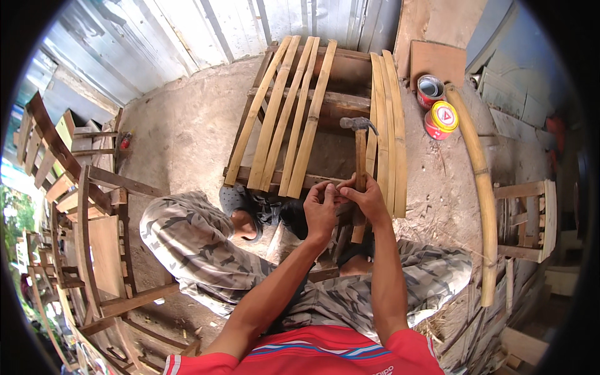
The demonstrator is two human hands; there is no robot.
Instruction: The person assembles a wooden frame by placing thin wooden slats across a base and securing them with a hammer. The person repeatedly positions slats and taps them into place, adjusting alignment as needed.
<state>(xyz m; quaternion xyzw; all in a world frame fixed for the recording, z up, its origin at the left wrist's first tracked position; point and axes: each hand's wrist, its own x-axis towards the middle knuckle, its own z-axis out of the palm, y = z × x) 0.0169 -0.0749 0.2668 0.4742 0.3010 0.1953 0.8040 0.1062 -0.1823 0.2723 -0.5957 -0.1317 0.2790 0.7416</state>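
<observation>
A claw hammer with a wooden handle stands upright, head uppermost, in my right hand. My left hand is closed, its fingertips meeting those of my right hand. Whatever is between them is too small to make out. Both hands are over the near rail of a low dark wooden frame. Across the frame lie several split bamboo slats, running from far to near. More bamboo slats sit bunched along its right side, beside the hammer.
Right of the frame stand an open can and a red can with a yellow lid. A long bamboo pole lies beyond them. Wooden chair frames crowd the left, a small wooden frame the right. Corrugated metal sheeting closes the back.
</observation>
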